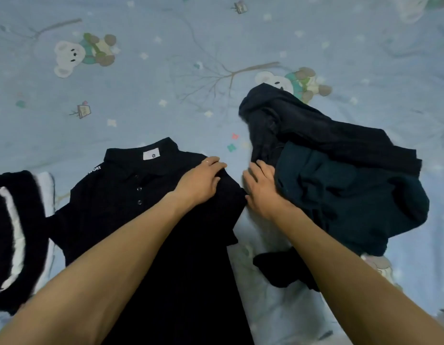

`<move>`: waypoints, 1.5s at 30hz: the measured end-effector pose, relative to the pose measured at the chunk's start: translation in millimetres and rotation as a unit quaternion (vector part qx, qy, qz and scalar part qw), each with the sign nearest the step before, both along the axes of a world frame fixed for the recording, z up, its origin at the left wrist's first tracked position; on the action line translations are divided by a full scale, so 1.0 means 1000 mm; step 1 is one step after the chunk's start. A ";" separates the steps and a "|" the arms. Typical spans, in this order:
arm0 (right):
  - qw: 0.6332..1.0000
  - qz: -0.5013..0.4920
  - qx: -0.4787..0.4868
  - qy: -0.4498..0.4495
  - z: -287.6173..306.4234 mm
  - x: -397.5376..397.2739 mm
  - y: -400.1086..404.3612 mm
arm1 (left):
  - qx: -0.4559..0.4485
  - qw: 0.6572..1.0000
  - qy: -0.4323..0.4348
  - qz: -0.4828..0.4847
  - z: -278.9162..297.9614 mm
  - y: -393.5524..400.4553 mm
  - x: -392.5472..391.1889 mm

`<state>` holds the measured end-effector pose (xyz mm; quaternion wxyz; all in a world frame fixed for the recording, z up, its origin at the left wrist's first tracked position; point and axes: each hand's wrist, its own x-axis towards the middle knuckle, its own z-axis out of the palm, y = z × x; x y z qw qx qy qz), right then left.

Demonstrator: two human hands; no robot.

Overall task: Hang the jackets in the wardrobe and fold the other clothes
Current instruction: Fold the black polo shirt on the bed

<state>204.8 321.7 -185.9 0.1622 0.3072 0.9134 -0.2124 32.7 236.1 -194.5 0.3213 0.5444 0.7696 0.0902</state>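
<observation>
A black polo shirt (131, 195) lies face up on the bed, collar away from me, buttons and a white neck label showing. My left hand (203, 180) rests on its right shoulder, fingers fairly straight and pressing the cloth. My right hand (259, 188) lies beside the shirt's right sleeve edge; whether its fingertips pinch the sleeve or touch the pile is hidden. A crumpled pile of dark navy and teal clothes (340, 175) sits to the right of that hand.
A black garment with white stripes (14, 235) lies at the left edge. A small black piece of cloth (283, 270) lies under my right forearm. The light blue bedsheet with bear prints (166, 70) stretches away beyond the clothes.
</observation>
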 end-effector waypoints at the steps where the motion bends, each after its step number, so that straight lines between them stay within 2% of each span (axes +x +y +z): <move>1: 0.999 -0.027 -0.025 0.028 -0.006 0.007 0.004 | -0.004 1.000 0.001 -0.005 -0.003 0.007 0.003; 4: 1.000 -0.019 0.002 0.001 -0.028 0.038 0.021 | -0.011 0.998 -0.056 0.012 -0.011 0.037 0.026; 6: 0.999 -0.024 0.025 0.004 -0.039 0.057 0.039 | -0.009 0.989 -0.137 0.061 -0.014 0.066 0.049; 9: 0.994 0.014 0.099 -0.042 -0.043 0.077 0.058 | 0.037 0.963 -0.246 0.100 -0.015 0.103 0.076; 13: 0.979 0.007 0.187 -0.083 -0.041 0.128 0.107 | 0.013 0.961 -0.265 0.081 -0.022 0.172 0.124; 16: 0.948 0.001 0.273 -0.166 -0.037 0.151 0.138 | -0.023 0.958 -0.284 0.043 -0.024 0.219 0.153; 18: 0.936 -0.010 0.286 -0.203 -0.034 0.147 0.149 | -0.031 0.964 -0.264 0.026 -0.022 0.235 0.161; 21: 0.948 0.008 0.242 -0.209 -0.025 0.130 0.145 | -0.021 0.970 -0.236 0.059 -0.012 0.225 0.150; 24: 0.984 -0.052 0.152 -0.072 -0.007 0.114 0.129 | -0.003 0.978 -0.191 0.083 0.006 0.184 0.122; 27: 0.991 -0.112 0.059 0.042 0.005 0.100 0.105 | -0.006 0.985 -0.152 0.086 0.018 0.136 0.094; 31: 0.975 -0.161 -0.134 0.080 0.005 0.064 0.052 | -0.019 0.991 -0.079 0.109 0.024 0.055 0.039; 34: 0.964 -0.173 -0.177 0.094 -0.015 0.039 0.022 | -0.030 0.996 -0.012 0.082 0.015 0.021 0.008; 38: 0.947 -0.194 -0.234 0.101 -0.047 0.009 0.004 | -0.058 0.997 0.054 -0.004 -0.013 0.010 -0.015; 40: 0.927 -0.211 -0.291 0.107 -0.060 -0.002 0.004 | -0.047 0.995 0.083 -0.039 -0.029 0.013 -0.021; 42: 0.927 -0.191 -0.303 0.108 -0.070 -0.006 0.005 | -0.028 0.991 0.113 -0.071 -0.043 0.016 -0.022; 43: 0.924 -0.198 -0.305 0.121 -0.073 -0.005 0.008 | -0.016 0.990 0.117 -0.074 -0.050 0.018 -0.023; 45: 0.895 -0.271 -0.317 0.157 -0.071 0.002 0.019 | 0.001 0.992 0.116 -0.045 -0.056 0.024 -0.024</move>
